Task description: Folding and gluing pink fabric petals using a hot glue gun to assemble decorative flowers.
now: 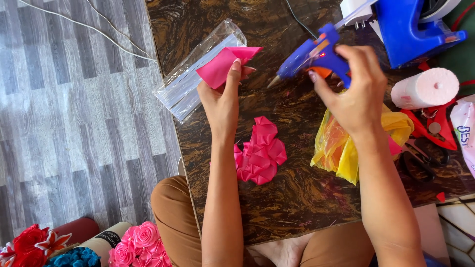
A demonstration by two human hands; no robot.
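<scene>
Pinching a folded pink ribbon piece (223, 66) above the tabletop (297, 198) near its left edge, left hand (222, 101); right hand (354, 94) grips blue glue gun (312, 55); bare tabletop lies between them, folded pink pieces (260, 154) below.

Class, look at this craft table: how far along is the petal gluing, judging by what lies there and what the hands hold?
Done: a pile of folded pink petals lies on the table. In hand: the left hand pinches one folded pink piece, while the right hand aims the blue glue gun toward it. Left: no glue shows on that piece yet, and the pile's petals lie loose.
</scene>
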